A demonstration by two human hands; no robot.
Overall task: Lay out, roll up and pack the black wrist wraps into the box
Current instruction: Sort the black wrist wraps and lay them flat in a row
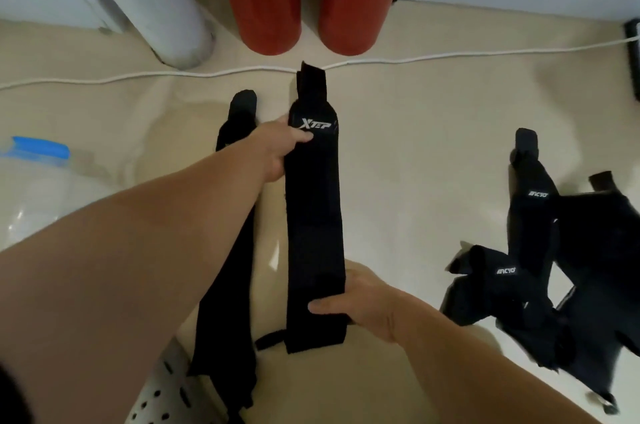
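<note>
Right now, a long black fabric wrist wrap with a white XTEP logo (313, 215) lies stretched lengthwise on the glossy beige floor (415, 146). The left hand (277, 150) pinches its far end beside the logo, thumb on top. The right hand (363, 302) grips its near end, thumb across the fabric. A second plain black wrap (239, 118) lies just left of it, partly under the left forearm. A loose heap of black wraps (540, 250) sits well apart to the right. At the left edge is a blurred clear plastic box with a blue clip (38, 146).
</note>
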